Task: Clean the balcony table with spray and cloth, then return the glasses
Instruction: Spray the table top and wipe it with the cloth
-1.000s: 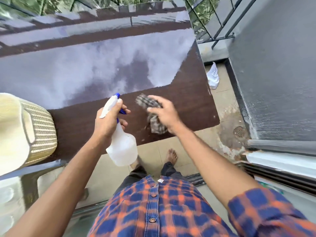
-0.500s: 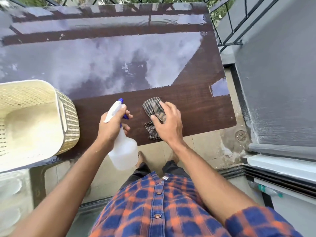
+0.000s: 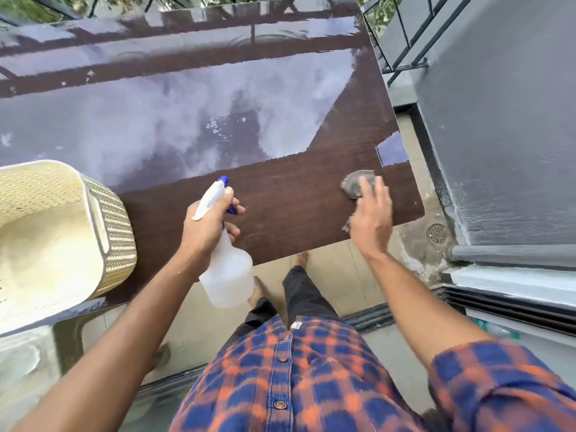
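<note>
The dark brown glossy table [image 3: 280, 194] fills the upper view and mirrors the sky. My left hand [image 3: 205, 226] grips a translucent white spray bottle [image 3: 227, 272] with a blue nozzle, held over the table's near edge. My right hand [image 3: 371, 213] presses a grey checked cloth [image 3: 355, 183] flat on the table near its right near corner; the hand covers most of the cloth and is motion-blurred. No glasses are in view.
A cream woven basket [image 3: 112, 232] stands on the table's near left part. A grey wall [image 3: 498, 120] rises on the right, with a floor drain [image 3: 436, 233] at its foot. Railing [image 3: 402, 57] runs at the far right. My bare feet stand on beige tiles below the table edge.
My right hand has slid the cloth from the table's near middle to the right near corner. My left hand and the bottle have stayed about where they were.
</note>
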Motion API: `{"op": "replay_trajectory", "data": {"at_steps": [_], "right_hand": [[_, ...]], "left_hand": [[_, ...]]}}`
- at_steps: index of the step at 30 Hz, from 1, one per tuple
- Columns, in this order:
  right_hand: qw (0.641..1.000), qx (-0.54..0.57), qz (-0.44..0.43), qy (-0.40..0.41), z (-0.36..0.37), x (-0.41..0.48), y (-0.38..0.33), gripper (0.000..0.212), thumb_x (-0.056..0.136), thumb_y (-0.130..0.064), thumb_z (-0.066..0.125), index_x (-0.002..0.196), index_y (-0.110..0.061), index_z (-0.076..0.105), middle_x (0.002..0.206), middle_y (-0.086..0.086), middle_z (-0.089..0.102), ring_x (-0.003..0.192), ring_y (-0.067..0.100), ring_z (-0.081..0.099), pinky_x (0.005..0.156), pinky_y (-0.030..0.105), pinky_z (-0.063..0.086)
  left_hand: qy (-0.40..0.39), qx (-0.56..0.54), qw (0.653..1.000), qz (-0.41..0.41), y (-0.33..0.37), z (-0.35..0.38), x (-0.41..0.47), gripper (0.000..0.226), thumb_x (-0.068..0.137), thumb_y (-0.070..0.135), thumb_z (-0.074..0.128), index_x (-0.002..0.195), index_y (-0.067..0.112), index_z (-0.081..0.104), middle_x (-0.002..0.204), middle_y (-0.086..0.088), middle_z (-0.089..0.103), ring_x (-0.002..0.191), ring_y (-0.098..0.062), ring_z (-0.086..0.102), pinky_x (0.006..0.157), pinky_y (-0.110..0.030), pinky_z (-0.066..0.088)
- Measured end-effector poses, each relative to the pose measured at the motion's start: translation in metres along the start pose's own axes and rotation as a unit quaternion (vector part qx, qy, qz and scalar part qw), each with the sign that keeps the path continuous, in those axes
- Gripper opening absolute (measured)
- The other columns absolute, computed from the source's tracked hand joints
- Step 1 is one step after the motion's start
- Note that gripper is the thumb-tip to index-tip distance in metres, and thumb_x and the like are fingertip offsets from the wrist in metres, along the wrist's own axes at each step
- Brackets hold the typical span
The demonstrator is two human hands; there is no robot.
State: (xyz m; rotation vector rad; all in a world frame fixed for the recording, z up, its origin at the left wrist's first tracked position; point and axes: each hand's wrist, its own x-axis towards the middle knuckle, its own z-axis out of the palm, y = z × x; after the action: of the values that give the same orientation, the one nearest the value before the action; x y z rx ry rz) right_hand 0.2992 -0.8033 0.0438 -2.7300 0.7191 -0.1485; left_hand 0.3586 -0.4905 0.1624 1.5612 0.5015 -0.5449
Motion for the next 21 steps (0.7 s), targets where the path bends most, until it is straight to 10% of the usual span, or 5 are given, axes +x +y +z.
{"op": "replay_trajectory", "data": {"at_steps": [9,21], "right_hand": [[0.990,0.032,0.105,0.084,-0.045,0.063,0.077,0.065,0.089,0.009,0.042,0.145,-0.022,0.050,0.142,0.009,0.052,0.124,0.034,0.050,0.110,0.047,0.036],[0.931,0.089,-0.336,-0.114,0.034,-0.043,-0.160,0.046,0.090,-0.018,0.057,0.132,-0.036,0.062,0.148,-0.001,0.053,0.121,0.023,0.054,0.089,0.043,0.043]], "left_hand": [[-0.022,0.012,1.000,0.007,0.006,0.033,0.010,0.032,0.101,0.036,0.057,0.093,0.007,0.065,0.089,-0.007,0.071,0.049,-0.020,0.051,0.049,-0.028,0.043],[0.076,-0.027,0.996,0.023,0.021,0.016,0.022,0.030,0.101,0.034,0.058,0.091,0.008,0.066,0.091,-0.016,0.069,0.051,-0.019,0.055,0.052,-0.028,0.049]]}}
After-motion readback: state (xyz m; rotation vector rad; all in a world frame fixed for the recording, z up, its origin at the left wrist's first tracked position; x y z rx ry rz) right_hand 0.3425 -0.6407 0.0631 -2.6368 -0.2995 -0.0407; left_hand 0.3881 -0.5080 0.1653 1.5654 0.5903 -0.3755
